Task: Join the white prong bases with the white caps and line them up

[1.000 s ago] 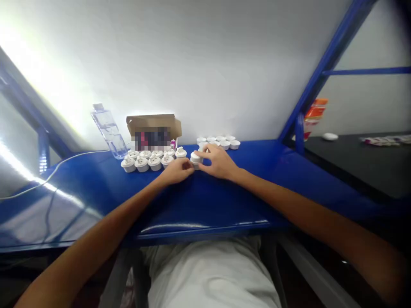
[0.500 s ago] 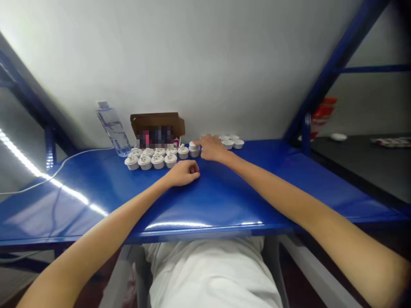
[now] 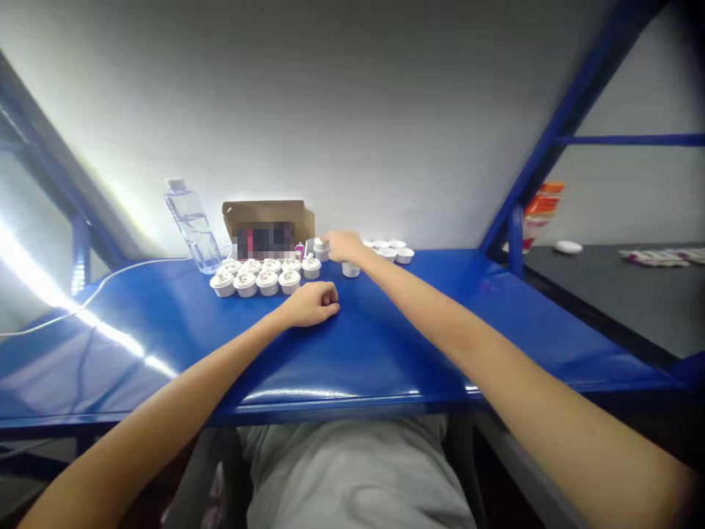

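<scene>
Right hand [image 3: 344,246] extended far forward across the blue bench [image 3: 418,330], arm fully stretched, reaching to the back row near the wall. Its fingers [image 3: 330,241] are curled around a small white cup [image 3: 321,250] at the right end of the filled group, just in front of the cardboard box [image 3: 268,220]; the grip looks like a light pinch from above, though the contact is too small and blurred to say exactly which fingers press on it. One single empty white cup [image 3: 351,270] stands on the bench directly under the right wrist, apart from the others. Left hand [image 3: 313,303] rests on the bench surface nearer the body, fingers folded in to a loose fist, holding nothing visible, well clear of the cups. Filled cups [image 3: 256,278] sit in two rows left of the right hand, each with a pale lump on top, touching or nearly touching one another. A second cluster of empty white cups [image 3: 392,251] lies to the right of the right hand, close to the wall. Clear plastic water bottle [image 3: 192,228] stands tilted in view at the left of the box, cap on. White cable [image 3: 104,283] runs from behind the bottle off to the left edge. Blue steel frame upright [image 3: 556,117] rises at right; beyond it a dark table [image 3: 622,294] with a small white object and an orange-and-white pack [image 3: 538,209] by the post.
</scene>
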Motion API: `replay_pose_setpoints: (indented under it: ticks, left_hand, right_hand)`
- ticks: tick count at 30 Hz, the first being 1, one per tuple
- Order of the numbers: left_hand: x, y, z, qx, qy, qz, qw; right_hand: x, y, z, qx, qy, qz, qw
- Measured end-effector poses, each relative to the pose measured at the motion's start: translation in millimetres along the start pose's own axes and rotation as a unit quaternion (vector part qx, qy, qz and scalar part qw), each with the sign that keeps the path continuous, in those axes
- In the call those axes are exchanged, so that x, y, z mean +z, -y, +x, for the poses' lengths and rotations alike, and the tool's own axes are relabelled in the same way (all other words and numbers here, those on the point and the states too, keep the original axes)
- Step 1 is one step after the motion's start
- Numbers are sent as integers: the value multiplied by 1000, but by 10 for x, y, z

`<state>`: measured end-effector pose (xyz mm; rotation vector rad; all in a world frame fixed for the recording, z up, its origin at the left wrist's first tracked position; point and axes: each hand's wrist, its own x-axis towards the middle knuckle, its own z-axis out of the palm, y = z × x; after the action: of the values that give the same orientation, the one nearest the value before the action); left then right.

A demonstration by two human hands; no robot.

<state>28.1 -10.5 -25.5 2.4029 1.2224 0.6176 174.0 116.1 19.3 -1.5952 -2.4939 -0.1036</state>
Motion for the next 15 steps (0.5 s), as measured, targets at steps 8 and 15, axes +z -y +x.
replay_pose_setpoints:
  ticks: [8,15]
  left_hand:
    - [10,7,-18,10,11,31,999]
    - [19,16,-28,32,16,67,997]
  right_hand:
    - [75,8,157,12,13,26,1000]
    - [108,76,193,6,14,13,1000]
